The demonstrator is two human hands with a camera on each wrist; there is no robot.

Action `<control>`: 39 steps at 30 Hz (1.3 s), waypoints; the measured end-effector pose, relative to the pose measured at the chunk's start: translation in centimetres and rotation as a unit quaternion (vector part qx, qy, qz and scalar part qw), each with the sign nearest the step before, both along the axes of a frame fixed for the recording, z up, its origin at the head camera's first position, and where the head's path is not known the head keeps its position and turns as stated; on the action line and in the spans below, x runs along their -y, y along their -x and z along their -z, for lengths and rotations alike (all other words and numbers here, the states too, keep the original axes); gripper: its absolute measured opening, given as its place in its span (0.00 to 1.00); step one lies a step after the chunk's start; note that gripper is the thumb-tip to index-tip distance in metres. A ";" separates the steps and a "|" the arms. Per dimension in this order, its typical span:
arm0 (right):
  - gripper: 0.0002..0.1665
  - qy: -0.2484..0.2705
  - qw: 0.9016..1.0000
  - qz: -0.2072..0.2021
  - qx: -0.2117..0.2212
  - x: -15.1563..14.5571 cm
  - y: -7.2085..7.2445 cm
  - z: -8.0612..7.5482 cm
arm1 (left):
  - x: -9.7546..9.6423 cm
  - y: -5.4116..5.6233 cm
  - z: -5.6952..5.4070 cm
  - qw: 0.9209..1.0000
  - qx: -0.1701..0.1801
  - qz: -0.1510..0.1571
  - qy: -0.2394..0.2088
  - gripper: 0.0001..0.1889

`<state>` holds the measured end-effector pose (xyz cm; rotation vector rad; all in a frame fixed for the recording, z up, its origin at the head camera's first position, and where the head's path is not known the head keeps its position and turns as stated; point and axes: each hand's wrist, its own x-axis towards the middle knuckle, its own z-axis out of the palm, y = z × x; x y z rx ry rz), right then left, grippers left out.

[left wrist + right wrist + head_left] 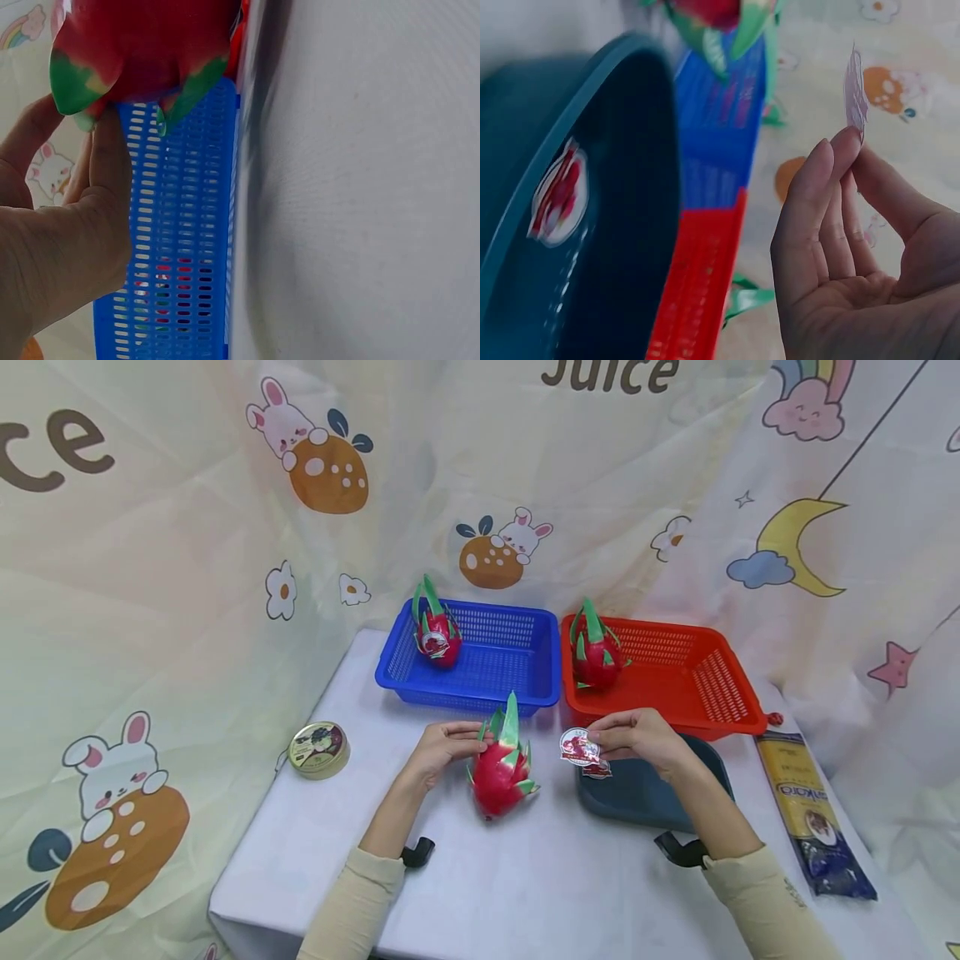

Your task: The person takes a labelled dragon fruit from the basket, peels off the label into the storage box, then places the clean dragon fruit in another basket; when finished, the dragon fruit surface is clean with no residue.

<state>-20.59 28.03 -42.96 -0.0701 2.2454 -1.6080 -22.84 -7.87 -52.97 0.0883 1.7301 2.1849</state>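
A red dragon fruit (498,781) with green scales is upright at the middle of the table. My left hand (448,747) pinches it by its upper left scales; in the left wrist view the fingertips meet the green tips of the fruit (150,45). To its right, my right hand (637,739) holds a dragon fruit sticker (578,747) between thumb and fingers, and the right wrist view shows this thin sticker (855,94) edge-on. Below that hand a dark teal tray (637,810) has another sticker (561,196) inside it.
Behind are a blue basket (480,700) with a stickered dragon fruit (442,647) and a red basket (731,727) with another dragon fruit (597,662). A round tin (318,750) stands at left, a yellow-and-blue packet (813,814) lies at right.
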 end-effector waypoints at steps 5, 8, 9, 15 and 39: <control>0.24 -0.016 1.000 -0.016 0.011 -1.8 0.5 0.1 | 0.0 0.0 0.0 1.000 0.000 0.000 0.005 0.23; 0.25 -0.025 0.999 -0.025 0.017 -3.0 0.9 0.2 | 0.0 0.0 0.0 1.000 0.003 -0.003 0.009 0.23; 0.25 -0.029 0.999 -0.026 0.020 -3.4 1.0 0.2 | 0.0 0.1 0.0 1.000 0.002 -0.004 0.009 0.23; 0.27 -0.057 0.997 -0.019 0.042 -5.7 1.6 0.6 | -0.1 0.1 -0.1 1.000 -0.001 -0.008 0.006 0.22; 0.17 -0.159 0.986 -0.006 0.051 -8.0 1.5 4.9 | 0.0 0.0 0.0 1.000 0.004 -0.014 0.016 0.22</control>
